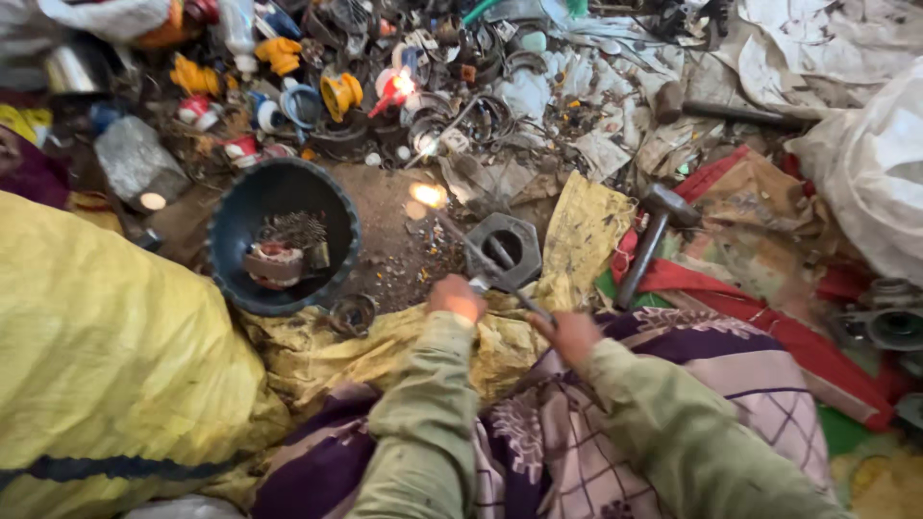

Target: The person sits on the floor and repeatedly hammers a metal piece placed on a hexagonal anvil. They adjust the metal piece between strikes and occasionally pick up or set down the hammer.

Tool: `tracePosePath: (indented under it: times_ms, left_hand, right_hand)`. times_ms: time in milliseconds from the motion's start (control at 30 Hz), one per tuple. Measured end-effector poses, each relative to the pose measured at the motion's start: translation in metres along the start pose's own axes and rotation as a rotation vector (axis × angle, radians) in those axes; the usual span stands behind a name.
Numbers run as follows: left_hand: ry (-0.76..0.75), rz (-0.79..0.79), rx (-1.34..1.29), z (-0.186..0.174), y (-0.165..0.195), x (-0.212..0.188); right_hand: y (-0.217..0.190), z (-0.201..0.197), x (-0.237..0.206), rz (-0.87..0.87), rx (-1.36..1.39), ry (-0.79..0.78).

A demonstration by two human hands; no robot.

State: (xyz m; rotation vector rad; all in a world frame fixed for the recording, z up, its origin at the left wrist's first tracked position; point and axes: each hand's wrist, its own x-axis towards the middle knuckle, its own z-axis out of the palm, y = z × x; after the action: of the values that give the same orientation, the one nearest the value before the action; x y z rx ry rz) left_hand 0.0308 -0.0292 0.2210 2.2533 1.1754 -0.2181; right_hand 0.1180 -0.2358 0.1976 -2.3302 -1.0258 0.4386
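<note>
Prying: both hands work a thin metal rod (481, 252) through a grey hexagonal metal nut (505, 250) — at 12 o'clock from the lap.
Left hand (457, 298): clenched on the rod.
Right hand (569, 334): gripping its near end.
Next: steady leverage, I judge — steel hammer (649, 240) lies at 2 o'clock.

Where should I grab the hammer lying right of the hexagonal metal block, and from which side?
Probably grip the hammer by its handle's lower half, coming from above on the near side. The handle slants down-left toward the right hand with its length exposed on the red cloth, while the heavy head lies at the far end.
</note>
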Motion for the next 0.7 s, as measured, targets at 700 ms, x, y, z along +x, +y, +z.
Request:
tracePosePath:
  times_ms: [700]
  left_hand:
    - [0.015,0.137,-0.034,0.044,-0.029,0.035]
  right_hand:
    - [-0.009,-0.050,-0.031,0.219,0.527,0.175]
